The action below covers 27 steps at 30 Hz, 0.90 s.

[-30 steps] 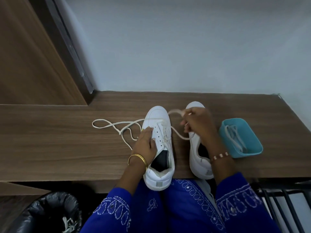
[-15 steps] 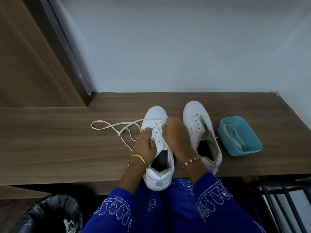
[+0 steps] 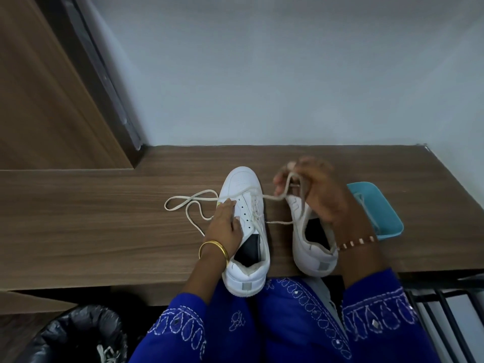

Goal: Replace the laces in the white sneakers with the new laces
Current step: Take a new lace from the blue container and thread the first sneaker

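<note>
Two white sneakers stand on the wooden desk, toes away from me. My left hand rests flat on the left side of the left sneaker, fingers straight. A cream lace runs through its eyelets; one end lies looped on the desk to the left. My right hand is raised above the right sneaker and pinches the lace's other end, pulled out to the right. The right sneaker's toe is hidden behind this hand.
A light blue tray with laces in it sits at the right, partly behind my right wrist. A black-lined bin stands below the desk at the left. A wall closes the back, a wooden panel the left.
My right hand left the left sneaker's eyelets and rose to the right, drawing the lace out over the right sneaker. My left hand stayed on the left sneaker.
</note>
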### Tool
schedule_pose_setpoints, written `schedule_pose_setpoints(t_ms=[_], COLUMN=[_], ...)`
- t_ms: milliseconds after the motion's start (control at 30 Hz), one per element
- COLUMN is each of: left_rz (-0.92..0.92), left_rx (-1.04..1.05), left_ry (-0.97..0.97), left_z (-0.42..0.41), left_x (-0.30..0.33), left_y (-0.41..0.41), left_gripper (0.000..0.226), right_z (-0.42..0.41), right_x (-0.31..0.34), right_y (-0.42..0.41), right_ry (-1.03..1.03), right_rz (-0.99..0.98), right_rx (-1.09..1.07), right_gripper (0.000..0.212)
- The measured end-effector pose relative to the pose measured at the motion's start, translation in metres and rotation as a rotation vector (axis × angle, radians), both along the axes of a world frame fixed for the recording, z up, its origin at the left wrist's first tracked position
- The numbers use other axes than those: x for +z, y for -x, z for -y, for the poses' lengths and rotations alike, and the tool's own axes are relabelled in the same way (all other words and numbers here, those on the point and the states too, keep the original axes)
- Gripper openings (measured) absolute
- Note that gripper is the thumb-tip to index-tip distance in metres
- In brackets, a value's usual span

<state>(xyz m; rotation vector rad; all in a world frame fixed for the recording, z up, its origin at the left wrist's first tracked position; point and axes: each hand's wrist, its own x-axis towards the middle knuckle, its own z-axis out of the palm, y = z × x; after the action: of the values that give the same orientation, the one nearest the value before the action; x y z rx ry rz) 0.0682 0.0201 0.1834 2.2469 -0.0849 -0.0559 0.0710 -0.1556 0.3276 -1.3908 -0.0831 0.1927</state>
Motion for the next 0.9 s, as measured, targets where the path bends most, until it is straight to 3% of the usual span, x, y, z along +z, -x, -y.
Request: schedule_pose_setpoints(t_ms=[100,233,400,500,567,733,900], left_rz=[0.002,0.003,-0.006,-0.004,-0.004,-0.014,-0.026], left_rx=[0.004,0.002,-0.001,-0.001,-0.004,-0.014,-0.027], left_ry=[0.005,0.005,0.006,-0.003,-0.004,-0.059,-0.099], left_z=[0.0,0.0,0.001,0.0,0.001,0.002,0.003], left_x=[0.0,0.0,0.001,0.002,0.003,0.005,0.009], left_y=[-0.001,0.0,0.0,0.001,0.001,0.0,0.001], left_gripper=[0.046,0.046,0.046,0.046,0.046,0.046,0.046], right_z=[0.002,-0.02,-0.055,-0.064,-0.063,-0.051,-0.04], right_x=[-0.018,-0.036,-0.064,-0.073,-0.067,-0.037,0.013], right_y=[0.007,0.001,-0.006,-0.005,-0.003,0.007,0.029], right_ry=[0.483,0.833,1.138,1.225,1.213,1.009,0.482], right_rz=[-0.117,-0.088,-0.042,0.071,0.108,0.071,-0.023], right_rx=[-0.014,-0.208,-0.074,-0.161,-0.193,-0.216,-0.161], right_gripper=[0.022,0.036,0.038,0.02,0.015,0.025,0.022])
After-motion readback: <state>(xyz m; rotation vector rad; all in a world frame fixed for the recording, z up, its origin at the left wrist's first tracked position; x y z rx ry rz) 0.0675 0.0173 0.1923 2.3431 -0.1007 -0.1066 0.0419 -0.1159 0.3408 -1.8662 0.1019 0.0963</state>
